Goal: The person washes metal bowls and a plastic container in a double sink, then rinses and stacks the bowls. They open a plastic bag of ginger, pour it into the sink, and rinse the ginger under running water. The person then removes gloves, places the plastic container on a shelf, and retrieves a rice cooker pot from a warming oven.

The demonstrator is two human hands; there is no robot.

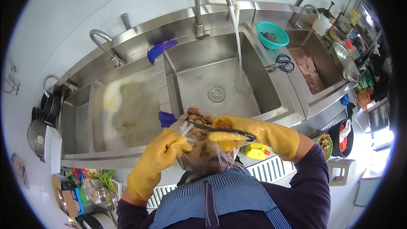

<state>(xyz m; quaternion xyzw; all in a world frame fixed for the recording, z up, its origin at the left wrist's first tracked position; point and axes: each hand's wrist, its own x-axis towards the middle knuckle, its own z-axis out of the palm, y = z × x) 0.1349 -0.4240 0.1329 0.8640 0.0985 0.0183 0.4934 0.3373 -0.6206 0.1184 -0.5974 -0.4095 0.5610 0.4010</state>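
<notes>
My left hand, in a yellow rubber glove, grips the gathered top of a clear plastic bag. Brown knobbly roots, possibly ginger, fill the bag, which is at the front rim of the middle steel sink. In my right hand, gloved the same way, is a dark-handled pair of scissors. Its blades point left across the bag, close to the gathered plastic. Whether the blades touch the plastic cannot be made out.
Water runs from the middle faucet. Cloudy, foamy water fills the left sink. Another pair of scissors and a turquoise basket rest on the right ledge. Raw meat lies in the right sink. Below stands a yellow jug.
</notes>
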